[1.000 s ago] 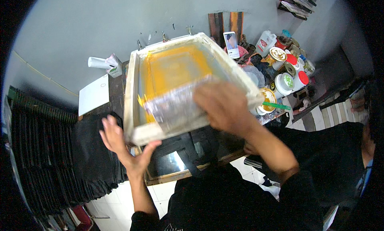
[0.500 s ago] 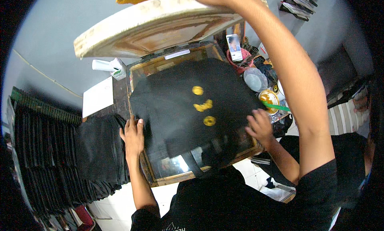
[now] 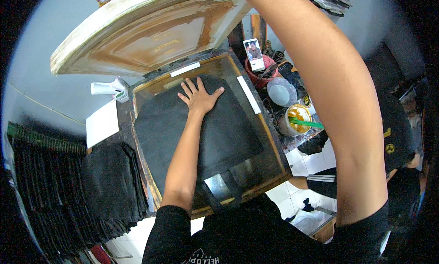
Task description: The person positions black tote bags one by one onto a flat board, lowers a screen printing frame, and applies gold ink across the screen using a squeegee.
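- A stack of black bags [image 3: 109,181] lies at nine o'clock, just beside the glass-topped surface [image 3: 267,147].
- A black bag [image 3: 206,131] lies flat at the centre of that surface, handles toward six o'clock.
- The left hand [image 3: 197,96] rests palm-down on the bag's far end, fingers spread.
- The printing frame [image 3: 151,31] is tilted up at twelve o'clock.
- The right arm [image 3: 338,104] reaches up past the frame; its hand is out of view.
- A tub of yellow ink [image 3: 297,115] stands at three o'clock.
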`<state>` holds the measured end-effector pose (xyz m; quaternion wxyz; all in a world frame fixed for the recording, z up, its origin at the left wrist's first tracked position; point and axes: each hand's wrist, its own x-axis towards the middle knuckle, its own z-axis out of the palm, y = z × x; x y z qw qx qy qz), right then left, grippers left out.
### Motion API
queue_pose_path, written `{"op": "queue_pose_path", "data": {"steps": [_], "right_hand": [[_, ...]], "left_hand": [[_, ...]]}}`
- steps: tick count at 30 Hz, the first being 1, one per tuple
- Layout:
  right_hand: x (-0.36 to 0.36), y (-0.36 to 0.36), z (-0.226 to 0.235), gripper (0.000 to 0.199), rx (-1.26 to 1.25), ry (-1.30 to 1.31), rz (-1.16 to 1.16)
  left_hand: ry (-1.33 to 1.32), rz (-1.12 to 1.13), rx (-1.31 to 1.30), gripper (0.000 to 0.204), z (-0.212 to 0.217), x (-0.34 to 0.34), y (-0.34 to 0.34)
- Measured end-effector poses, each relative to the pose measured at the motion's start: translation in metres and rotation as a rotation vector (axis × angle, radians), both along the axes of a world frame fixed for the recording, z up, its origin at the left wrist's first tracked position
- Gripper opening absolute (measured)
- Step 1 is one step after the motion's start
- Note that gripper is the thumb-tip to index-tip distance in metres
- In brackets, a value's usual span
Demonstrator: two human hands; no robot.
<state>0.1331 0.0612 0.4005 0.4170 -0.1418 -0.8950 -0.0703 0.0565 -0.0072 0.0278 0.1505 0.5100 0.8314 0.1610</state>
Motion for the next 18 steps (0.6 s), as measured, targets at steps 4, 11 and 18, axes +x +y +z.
{"op": "queue_pose_path", "data": {"steps": [4, 11, 18], "right_hand": [[0.007, -0.001, 0.006, 0.031, -0.068, -0.019, -0.031], [0.007, -0.001, 0.006, 0.029, -0.037, -0.040, -0.065], [0.002, 0.005, 0.008, 0.029, -0.055, -0.028, -0.058]], "left_hand": [[0.050, -0.042, -0.077, 0.133, 0.002, 0.011, 0.039], [0.022, 0.001, -0.150, 0.137, 0.015, 0.020, 0.061], [-0.049, 0.058, -0.186, 0.142, 0.018, 0.020, 0.071]]}}
